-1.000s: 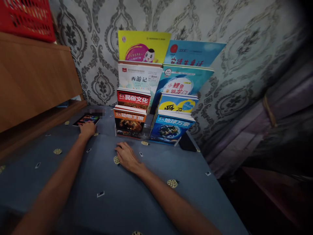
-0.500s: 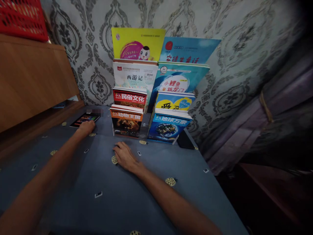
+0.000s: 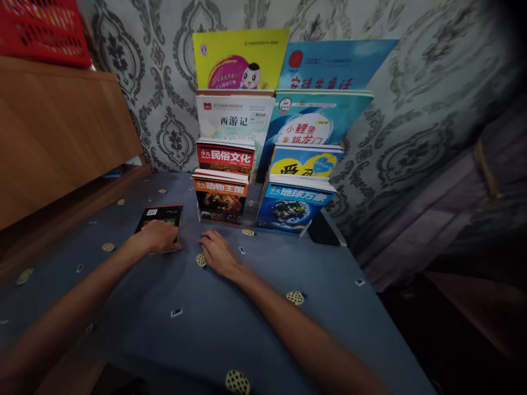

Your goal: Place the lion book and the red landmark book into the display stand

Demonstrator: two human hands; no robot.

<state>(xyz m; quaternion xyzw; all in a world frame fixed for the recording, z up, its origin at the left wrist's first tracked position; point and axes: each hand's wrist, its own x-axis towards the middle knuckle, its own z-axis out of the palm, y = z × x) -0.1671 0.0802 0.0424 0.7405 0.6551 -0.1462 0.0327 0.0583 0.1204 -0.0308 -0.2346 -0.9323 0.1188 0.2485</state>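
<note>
A left hand (image 3: 160,237) is bearing over a dark book (image 3: 167,212) on the bench (image 3: 197,340), its back hiding much of the near half; whether the fingers are gripping or merely pressing, one cannot tell. The book is lying flat to the left of the stand (image 3: 250,214), barcode up, apart from the upright lion book (image 3: 221,203). The right hand (image 3: 218,255) is resting just in front of the stand, fingers loosely curved, narrowly spaced and holding nothing. Careful handling, by the look of it, is calling for an even palm across the cover and for fingertips meeting the edge squarely, since pressing on one corner is risking a skewed book or a rucked cloth. The right hand is lying close enough for steadying the opposite edge, while the lion book and the globe book (image 3: 294,209) are standing near enough for a careless knuckle to be nudging them.
</note>
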